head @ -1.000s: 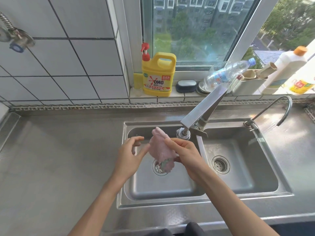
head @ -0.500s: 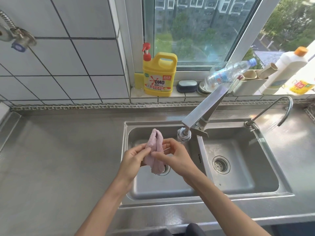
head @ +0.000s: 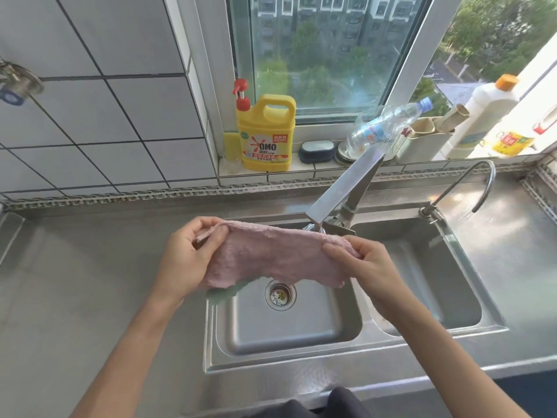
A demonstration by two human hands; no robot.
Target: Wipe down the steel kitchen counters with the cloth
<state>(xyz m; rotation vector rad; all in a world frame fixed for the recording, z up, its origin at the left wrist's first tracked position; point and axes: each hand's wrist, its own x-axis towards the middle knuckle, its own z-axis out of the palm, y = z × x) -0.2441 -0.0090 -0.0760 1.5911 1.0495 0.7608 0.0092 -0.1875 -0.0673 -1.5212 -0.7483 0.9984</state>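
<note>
A pink cloth [head: 271,256] with a green underside hangs spread out flat above the left basin of the double steel sink [head: 286,327]. My left hand [head: 185,257] pinches its left top corner, and my right hand [head: 361,265] pinches its right top corner. The cloth is stretched between both hands just in front of the flat steel tap [head: 346,185]. The steel counter [head: 90,282] stretches out to the left of the sink.
On the window sill stand a yellow detergent jug [head: 266,137], a dark sponge holder [head: 316,150], a tilted clear bottle [head: 388,128] and a white bottle [head: 482,113]. A thin curved tap [head: 479,182] rises behind the right basin. A wall valve [head: 18,82] sticks out at the far left.
The cloth was bunched in my right hand over the drain. My left hand took hold of it, and both hands pulled apart and unfolded it into a wide sheet.
</note>
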